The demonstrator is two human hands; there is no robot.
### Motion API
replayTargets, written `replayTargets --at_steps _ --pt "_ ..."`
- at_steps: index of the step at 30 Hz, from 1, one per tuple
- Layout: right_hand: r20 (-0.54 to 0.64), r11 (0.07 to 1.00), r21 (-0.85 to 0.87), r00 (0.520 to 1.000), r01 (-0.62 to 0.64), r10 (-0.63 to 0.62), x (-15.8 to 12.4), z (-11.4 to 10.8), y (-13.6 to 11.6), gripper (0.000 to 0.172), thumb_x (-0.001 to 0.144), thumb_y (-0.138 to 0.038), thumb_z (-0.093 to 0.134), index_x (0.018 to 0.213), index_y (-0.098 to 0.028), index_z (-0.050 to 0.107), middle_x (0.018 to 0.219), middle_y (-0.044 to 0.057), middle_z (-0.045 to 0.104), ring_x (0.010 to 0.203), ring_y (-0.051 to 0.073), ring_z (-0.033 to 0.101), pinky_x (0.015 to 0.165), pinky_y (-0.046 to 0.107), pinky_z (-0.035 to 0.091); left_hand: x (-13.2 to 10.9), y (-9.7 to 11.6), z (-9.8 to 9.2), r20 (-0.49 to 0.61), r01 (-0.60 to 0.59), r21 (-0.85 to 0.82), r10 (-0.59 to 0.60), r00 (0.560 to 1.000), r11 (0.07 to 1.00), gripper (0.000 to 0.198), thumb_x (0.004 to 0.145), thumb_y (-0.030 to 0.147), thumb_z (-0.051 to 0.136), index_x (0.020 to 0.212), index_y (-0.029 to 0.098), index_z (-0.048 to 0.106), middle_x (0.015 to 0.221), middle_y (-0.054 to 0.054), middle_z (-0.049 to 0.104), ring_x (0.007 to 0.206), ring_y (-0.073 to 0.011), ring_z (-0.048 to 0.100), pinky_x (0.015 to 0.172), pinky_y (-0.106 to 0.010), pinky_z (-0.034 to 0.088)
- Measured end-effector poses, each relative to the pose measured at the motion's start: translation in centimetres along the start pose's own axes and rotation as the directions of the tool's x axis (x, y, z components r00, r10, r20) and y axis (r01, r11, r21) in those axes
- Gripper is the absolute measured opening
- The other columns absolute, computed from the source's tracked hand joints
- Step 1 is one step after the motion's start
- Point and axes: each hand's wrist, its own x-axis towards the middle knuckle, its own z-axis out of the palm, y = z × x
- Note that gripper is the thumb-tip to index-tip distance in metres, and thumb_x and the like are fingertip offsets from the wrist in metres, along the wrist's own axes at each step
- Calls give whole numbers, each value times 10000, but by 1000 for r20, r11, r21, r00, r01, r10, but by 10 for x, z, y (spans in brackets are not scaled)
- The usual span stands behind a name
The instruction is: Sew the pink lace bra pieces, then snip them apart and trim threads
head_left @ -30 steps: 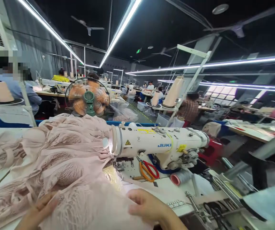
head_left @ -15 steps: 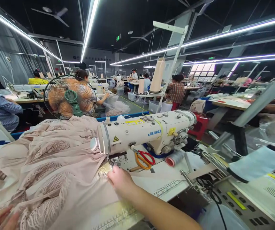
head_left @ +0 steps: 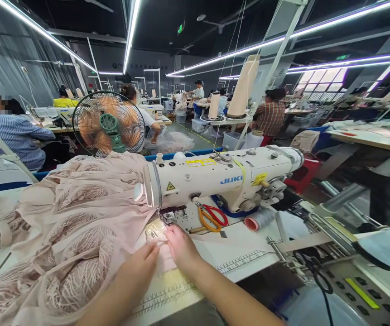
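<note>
A white sewing machine point(head_left: 201, 181) stands over the table, its needle end on the left. Pale pink lace fabric point(head_left: 79, 217) lies heaped left of it, and one edge runs up to the needle area. My right hand point(head_left: 181, 246) is closed in a pinch on the fabric edge just in front of the needle. Close beside it on the left, my left hand point(head_left: 143, 262) also pinches the fabric, fingers together. The two hands almost meet. Orange-and-red-handled scissors point(head_left: 210, 217) lie on the machine bed, right of the needle.
A grey thread spool point(head_left: 254, 221) lies by the machine's base. Thread cones point(head_left: 244, 88) stand on a rack behind. A fan point(head_left: 109, 122) stands beyond the fabric. A printed ruler point(head_left: 238, 267) runs along the table's front edge. Several people work at other machines.
My left hand has come from the fabric at the lower left to beside my right hand, pinching the edge. My right hand stays near the needle. The view has shifted slightly.
</note>
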Motion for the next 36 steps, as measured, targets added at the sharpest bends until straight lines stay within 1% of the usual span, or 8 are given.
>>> replayTargets --at_steps 7,11,16,21,24,26,31,36 --pt "79 1000 16 997 13 -14 2 -12 -1 224 763 -23 484 881 -172 604 920 64 593 834 192 535 681 252 370 -11 -2 -2 194 -124 77 107 975 989 342 822 98 441 1073 225 636 1234 -61 624 990 -223 593 827 -329 515" --pt "175 999 35 984 15 -21 6 -23 -2 144 709 -43 531 708 -170 597 779 49 581 724 196 528 593 263 318 -14 -5 -5 220 -202 -3 198 955 979 361 858 97 404 1112 236 619 1228 -56 625 922 -201 588 775 -298 518" --pt "251 980 197 965 23 -73 6 -32 -5 140 719 -97 534 779 -213 585 744 -9 573 686 160 509 574 235 320 -13 -4 -14 258 -256 -73 266 929 964 329 895 114 382 1112 223 604 1258 -44 613 889 -201 577 771 -316 516" --pt "377 932 354 924 -82 -62 8 -31 -1 172 761 -102 450 851 -210 549 790 -14 612 739 142 563 601 212 383 -12 3 -25 311 -279 -81 290 905 957 364 846 75 429 1148 227 563 1300 -8 584 912 -204 554 814 -321 486" --pt "498 904 396 865 -163 -62 11 -33 -3 192 861 -190 354 901 -195 541 761 -10 632 612 123 586 537 211 406 -14 5 -26 304 -306 -51 307 902 951 431 801 51 468 1183 236 537 1269 -13 600 886 -203 543 811 -325 460" --pt "554 902 387 830 -189 -64 11 -34 -8 229 891 -270 342 835 -191 549 699 -19 617 537 115 565 499 211 404 -16 4 -23 286 -332 -31 327 901 943 428 792 52 484 1179 227 538 1200 -30 634 868 -204 539 802 -326 445" --pt "539 955 247 842 -162 3 11 -30 -21 42 692 -179 585 661 -194 561 635 -29 566 638 144 543 540 226 368 -19 3 -16 254 -386 24 368 895 922 352 834 88 485 1162 203 543 1131 -53 651 864 -207 533 813 -346 422" --pt "549 981 156 836 -111 7 21 -26 -23 142 541 -113 623 563 -212 523 514 -60 461 558 151 478 508 244 325 -20 3 -18 290 -391 71 356 888 918 367 828 91 477 1173 202 534 1206 -46 625 861 -218 535 793 -364 427"
